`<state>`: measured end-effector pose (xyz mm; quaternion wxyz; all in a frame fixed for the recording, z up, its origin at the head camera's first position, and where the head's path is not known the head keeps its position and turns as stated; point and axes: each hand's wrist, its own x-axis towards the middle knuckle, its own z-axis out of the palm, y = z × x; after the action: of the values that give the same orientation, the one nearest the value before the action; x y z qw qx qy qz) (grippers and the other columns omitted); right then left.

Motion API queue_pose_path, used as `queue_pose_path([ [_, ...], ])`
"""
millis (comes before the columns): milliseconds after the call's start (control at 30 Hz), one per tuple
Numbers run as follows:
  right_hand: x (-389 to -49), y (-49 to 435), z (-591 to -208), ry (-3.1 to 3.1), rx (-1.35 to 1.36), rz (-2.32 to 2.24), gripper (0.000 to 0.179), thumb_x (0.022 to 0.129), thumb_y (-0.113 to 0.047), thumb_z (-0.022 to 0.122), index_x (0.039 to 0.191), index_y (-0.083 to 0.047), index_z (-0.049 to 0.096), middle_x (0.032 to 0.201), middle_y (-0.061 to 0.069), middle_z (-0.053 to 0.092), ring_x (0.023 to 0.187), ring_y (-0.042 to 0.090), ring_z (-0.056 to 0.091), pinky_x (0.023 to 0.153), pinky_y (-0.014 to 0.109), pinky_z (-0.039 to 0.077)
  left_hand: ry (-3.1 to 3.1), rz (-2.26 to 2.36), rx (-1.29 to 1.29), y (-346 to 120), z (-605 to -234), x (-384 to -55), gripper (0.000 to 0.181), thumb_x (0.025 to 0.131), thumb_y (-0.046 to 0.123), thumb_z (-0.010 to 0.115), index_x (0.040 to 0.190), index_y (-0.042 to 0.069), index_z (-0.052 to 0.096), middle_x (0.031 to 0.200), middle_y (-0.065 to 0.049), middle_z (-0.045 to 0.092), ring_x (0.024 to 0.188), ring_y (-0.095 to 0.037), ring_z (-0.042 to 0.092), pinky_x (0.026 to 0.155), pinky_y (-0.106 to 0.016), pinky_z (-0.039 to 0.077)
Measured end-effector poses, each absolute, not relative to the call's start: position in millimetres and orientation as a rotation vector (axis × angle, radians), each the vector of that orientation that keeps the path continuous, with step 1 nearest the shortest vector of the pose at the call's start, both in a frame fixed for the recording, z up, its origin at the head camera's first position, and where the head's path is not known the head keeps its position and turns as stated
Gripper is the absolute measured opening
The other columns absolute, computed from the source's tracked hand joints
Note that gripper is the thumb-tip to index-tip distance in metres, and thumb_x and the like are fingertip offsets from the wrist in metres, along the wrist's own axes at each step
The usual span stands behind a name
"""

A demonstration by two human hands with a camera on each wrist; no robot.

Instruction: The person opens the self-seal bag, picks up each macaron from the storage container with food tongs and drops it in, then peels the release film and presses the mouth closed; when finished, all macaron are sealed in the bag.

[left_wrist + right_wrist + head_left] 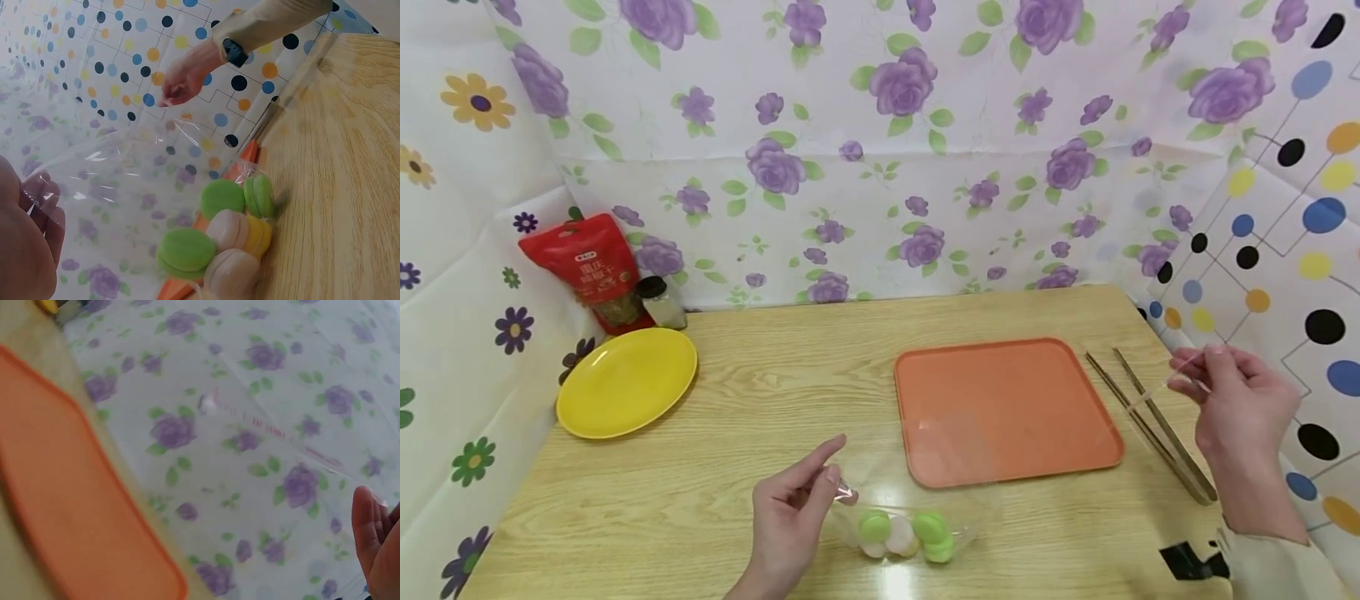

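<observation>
My left hand [790, 521] pinches the edge of a clear plastic bag [112, 169] between thumb and fingers, low in the middle of the head view. The bag's bottom lies on the table and holds several macarons [931, 529]: green, pale pink and, in the left wrist view, a yellow one [257, 236]. Raised at the right, away from the bag, my right hand [1247, 408] pinches one end of a thin clear strip [275, 430] with red print. The strip stretches out from the fingertips; its far end floats free in the right wrist view.
An orange tray [1007, 408] lies behind the bag, with metal tongs [1150, 417] to its right. At the back left are a yellow plate [628, 383], a red pouch [591, 262] and a black-lidded jar [662, 304]. Patterned cloth [850, 150] hangs around the table.
</observation>
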<state>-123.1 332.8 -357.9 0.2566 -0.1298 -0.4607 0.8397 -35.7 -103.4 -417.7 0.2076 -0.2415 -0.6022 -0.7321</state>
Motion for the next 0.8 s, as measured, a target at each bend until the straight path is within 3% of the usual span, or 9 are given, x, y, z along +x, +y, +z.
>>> queue_pose_path([
  [333,-95,346,-423,-1.785,-0.443,2.259,0.009,0.100,-0.011,0.062,0.097,-0.004,0.067,0.083,0.009,0.075,0.076,0.017,0.074,0.063,0.032,0.061,-1.792,-2.058,-0.562,-106,-414,-35,0.029,0.091,-0.021,0.051,0.118,-0.019,0.061,0.074,-0.002,0.071,0.068,-0.009,0.070,0.070,-0.028,0.060],
  [567,-89,347,-455,-2.310,-0.360,1.587,0.022,0.101,-0.011,0.057,0.105,0.010,0.061,0.079,-0.005,0.073,0.068,0.005,0.070,0.055,0.027,0.059,-1.714,-2.030,-0.693,-104,-415,-36,0.036,0.091,-0.023,0.050,0.124,-0.014,0.061,0.072,-0.010,0.069,0.069,-0.011,0.070,0.072,-0.027,0.060],
  [700,-90,350,-461,-2.438,-0.378,1.118,0.021,0.099,-0.010,0.059,0.100,0.008,0.069,0.076,0.004,0.071,0.060,-0.006,0.059,0.053,0.014,0.052,-1.704,-2.020,-0.711,-103,-415,-36,0.038,0.090,-0.024,0.050,0.125,-0.013,0.061,0.071,-0.009,0.069,0.069,-0.011,0.070,0.072,-0.026,0.059],
  [733,-90,351,-462,-2.453,-0.376,1.019,0.020,0.097,-0.010,0.060,0.100,0.007,0.070,0.077,0.009,0.071,0.059,-0.003,0.057,0.053,0.013,0.049,-1.705,-2.019,-0.712,-103,-415,-36,0.038,0.090,-0.024,0.050,0.125,-0.013,0.061,0.071,-0.009,0.069,0.069,-0.011,0.070,0.071,-0.027,0.059],
  [800,-90,352,-464,-2.456,-0.325,0.867,0.019,0.095,-0.007,0.060,0.099,0.008,0.071,0.084,0.021,0.071,0.065,0.011,0.064,0.059,0.024,0.052,-1.705,-2.020,-0.715,-103,-415,-36,0.038,0.090,-0.024,0.050,0.125,-0.013,0.061,0.071,-0.009,0.068,0.069,-0.011,0.070,0.071,-0.027,0.059],
])
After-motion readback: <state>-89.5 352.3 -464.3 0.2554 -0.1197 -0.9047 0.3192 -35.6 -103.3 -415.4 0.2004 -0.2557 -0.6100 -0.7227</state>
